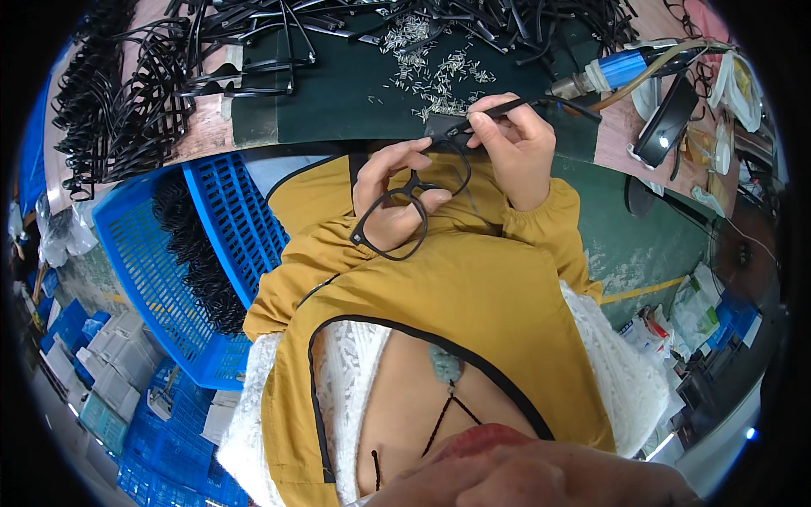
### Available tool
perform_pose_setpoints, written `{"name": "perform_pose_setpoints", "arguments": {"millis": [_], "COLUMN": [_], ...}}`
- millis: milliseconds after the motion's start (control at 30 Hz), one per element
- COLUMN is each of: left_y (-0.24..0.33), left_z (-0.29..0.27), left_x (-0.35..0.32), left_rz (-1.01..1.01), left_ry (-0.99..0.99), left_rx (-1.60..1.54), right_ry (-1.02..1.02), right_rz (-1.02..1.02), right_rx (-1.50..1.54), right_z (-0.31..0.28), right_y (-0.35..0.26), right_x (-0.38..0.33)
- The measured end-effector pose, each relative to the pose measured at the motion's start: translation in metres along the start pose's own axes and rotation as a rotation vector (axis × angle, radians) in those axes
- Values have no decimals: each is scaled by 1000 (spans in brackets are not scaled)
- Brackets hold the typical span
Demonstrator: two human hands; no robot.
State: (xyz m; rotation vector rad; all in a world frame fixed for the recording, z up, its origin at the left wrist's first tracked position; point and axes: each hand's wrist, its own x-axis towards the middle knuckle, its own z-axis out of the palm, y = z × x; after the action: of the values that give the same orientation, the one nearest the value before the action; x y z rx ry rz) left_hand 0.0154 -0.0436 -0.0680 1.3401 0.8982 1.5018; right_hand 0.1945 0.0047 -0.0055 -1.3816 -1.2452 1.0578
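Observation:
A black eyeglass frame (414, 182) is held above my lap, just off the table's near edge. My left hand (384, 196) is closed on its front, fingers around the rims near the bridge. A black temple arm (574, 106) is pinched between thumb and fingers of my right hand (517, 150), at the frame's far corner by the hinge. Whether the temple is fastened there I cannot tell. Many small metal screws or pins (443, 78) lie loose on the dark green mat (338, 106) beyond my hands.
Black temples (498, 21) are heaped along the mat's far side, and black frames (127, 118) pile up at the left. A blue-bodied power screwdriver (615, 71) lies at the right, near a dark case (665, 122). A blue basket (160, 262) with black parts stands left of my lap.

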Motion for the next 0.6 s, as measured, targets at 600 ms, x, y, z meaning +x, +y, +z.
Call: {"name": "perform_pose_setpoints", "arguments": {"millis": [600], "left_y": [41], "left_z": [-39], "left_x": [66], "left_rz": [-541], "left_ry": [187], "left_rx": [-419], "right_ry": [-85], "right_rz": [-802], "right_rx": [-863], "right_z": [77], "right_y": [-49], "right_x": [139]}}
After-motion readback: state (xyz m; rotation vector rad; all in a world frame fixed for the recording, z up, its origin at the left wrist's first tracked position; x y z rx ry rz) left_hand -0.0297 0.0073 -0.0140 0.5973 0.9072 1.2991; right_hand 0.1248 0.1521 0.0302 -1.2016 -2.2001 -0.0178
